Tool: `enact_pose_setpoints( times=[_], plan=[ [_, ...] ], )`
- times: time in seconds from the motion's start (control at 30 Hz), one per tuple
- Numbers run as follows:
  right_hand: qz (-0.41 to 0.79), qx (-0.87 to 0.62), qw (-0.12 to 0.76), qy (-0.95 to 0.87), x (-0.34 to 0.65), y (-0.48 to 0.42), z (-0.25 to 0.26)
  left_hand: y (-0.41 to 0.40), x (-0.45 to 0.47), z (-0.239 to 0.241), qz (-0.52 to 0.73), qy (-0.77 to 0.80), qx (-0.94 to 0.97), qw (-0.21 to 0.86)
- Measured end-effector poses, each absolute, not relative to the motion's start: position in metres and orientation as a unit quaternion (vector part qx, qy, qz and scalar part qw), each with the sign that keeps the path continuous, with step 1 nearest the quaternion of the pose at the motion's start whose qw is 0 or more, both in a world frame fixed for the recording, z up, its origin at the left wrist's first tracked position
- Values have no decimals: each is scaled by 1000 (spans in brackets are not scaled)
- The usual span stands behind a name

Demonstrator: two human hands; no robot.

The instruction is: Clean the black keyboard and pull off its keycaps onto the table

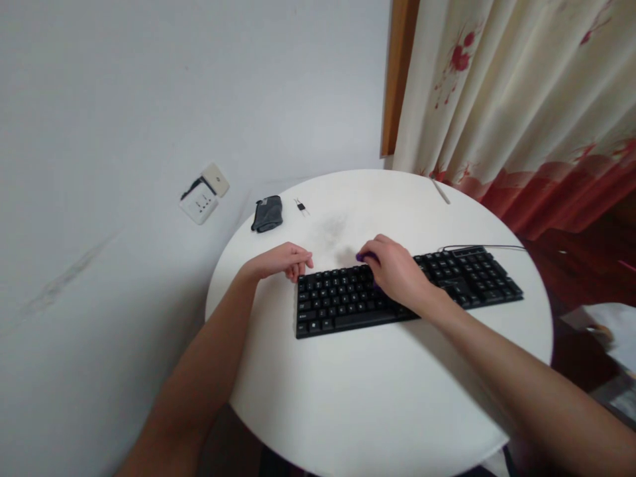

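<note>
Showing on the wall, left of and beyond the left hand (pixel 284 261), is a white socket plate (pixel 199 203). Nearer that hand, past its knuckles on the round white bench (pixel 348 391), lies a dark grey pouch (pixel 269 213). The left hand itself is loosely curled at the far left corner of the black keyboard (pixel 342 298); whether its fingers grip the edge or only rest beside it, I cannot tell. Beyond those fingers sits a small black object (pixel 301 207) with thin ends. The keyboard lies flat, running from the left fingertips, beneath the right hand (pixel 395 271) and out to its right. Well apart from the left, the right hand is closed around a purple item (pixel 360 256), mostly hidden, at the middle keys. Work looks under way rather than finished, since the item is held there and not set down; no visible mark divides keys dealt with from keys left, so how much remains cannot be judged. Beyond the right hand lies a pale stick (pixel 441 191); farther right, a thin cable (pixel 491 248).
</note>
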State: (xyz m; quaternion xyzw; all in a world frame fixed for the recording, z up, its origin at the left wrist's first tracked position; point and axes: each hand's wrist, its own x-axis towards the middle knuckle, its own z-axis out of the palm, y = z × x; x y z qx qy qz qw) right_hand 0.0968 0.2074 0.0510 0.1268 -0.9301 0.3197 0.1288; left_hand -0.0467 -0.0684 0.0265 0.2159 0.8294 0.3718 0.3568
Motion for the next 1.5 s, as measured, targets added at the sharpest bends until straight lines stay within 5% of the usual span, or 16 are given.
enact_pose_setpoints(
  times=[0.17,0.53,0.7,0.9,1.07,1.5],
  plan=[
    [241,90,101,-961,88,215,36,-69,-47,26,373,829,218,356],
    [284,419,-33,-862,152,139,42,-67,-44,30,366,833,218,354],
    [370,314,29,-874,124,173,55,-66,-42,32,372,830,214,355],
    [272,64,156,-948,80,240,50,-66,-43,31,378,827,214,358],
    [182,71,57,-979,85,240,44,-66,-43,31,377,826,217,358],
    [334,405,-99,-845,153,151,53,-69,-44,29,373,829,213,358]
  ],
)
